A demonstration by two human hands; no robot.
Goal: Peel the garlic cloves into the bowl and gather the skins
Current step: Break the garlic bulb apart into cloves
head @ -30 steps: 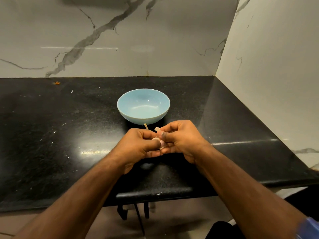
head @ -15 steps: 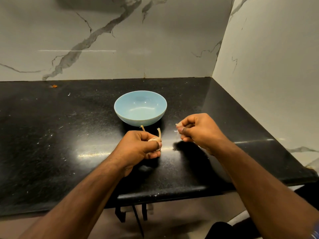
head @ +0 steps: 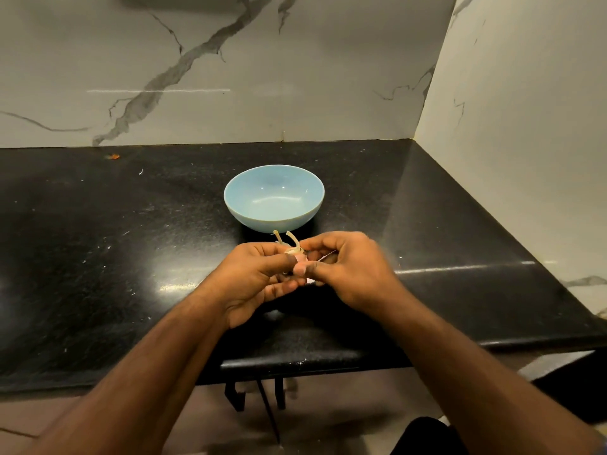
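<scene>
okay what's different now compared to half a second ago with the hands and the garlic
The right hand, which had pulled away to the right, has come back to the papery garlic bulb and pinches it again. The left hand still grips the bulb; the light blue bowl stays put, empty.

Dim warm light, glare on the countertop [head: 184,285], edges bowed.

garlic [head: 293,251] mostly hidden between fingers

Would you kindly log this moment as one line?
left hand: holds garlic | right hand: pinches skin | bowl: empty
</scene>
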